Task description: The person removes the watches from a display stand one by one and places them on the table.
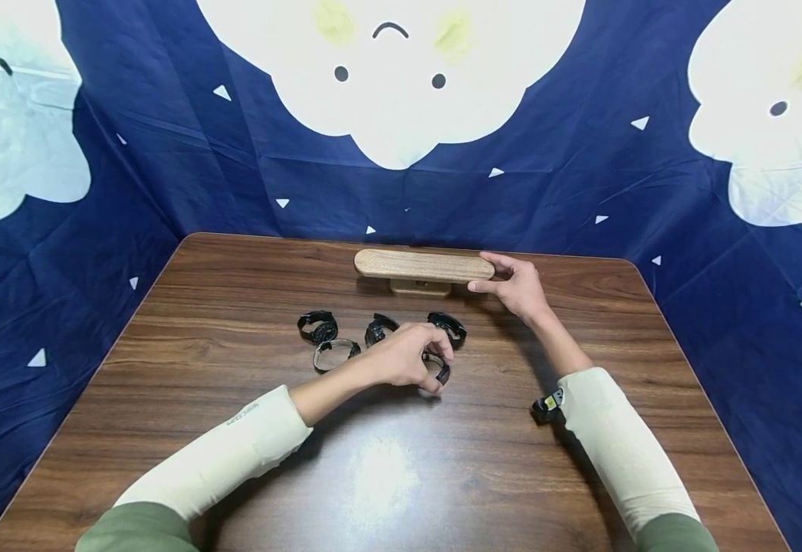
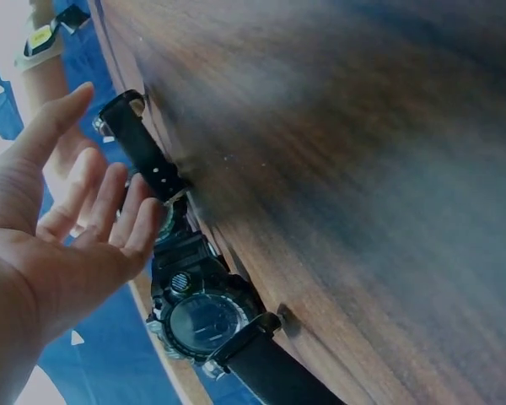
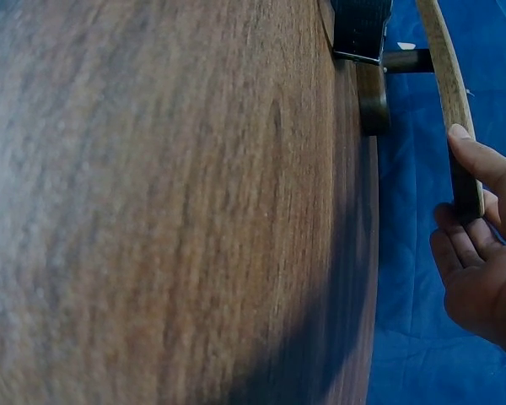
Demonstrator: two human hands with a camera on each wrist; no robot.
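A wooden watch stand (image 1: 422, 264), a rounded bar on a short foot, stands near the table's far edge. My right hand (image 1: 517, 287) holds its right end, the thumb (image 3: 481, 160) on one side and fingers on the other. Over the front row of watches is my left hand (image 1: 408, 354), thumb and fingers spread around a black wristwatch (image 1: 437, 368). In the left wrist view those fingers (image 2: 139, 224) are loosely bent, with no grip on a watch visible. Beyond it lies another black watch (image 1: 447, 328). A large round-faced watch (image 2: 207, 325) also shows in the left wrist view.
Left of my left hand lie more wristwatches: a black one (image 1: 318, 327), a thin-banded one (image 1: 335, 355) and one partly hidden (image 1: 379, 330). A wrist camera (image 1: 547, 406) juts from the right sleeve. Blue cloth (image 1: 553, 192) with cloud prints hangs behind the wooden table (image 1: 484, 475).
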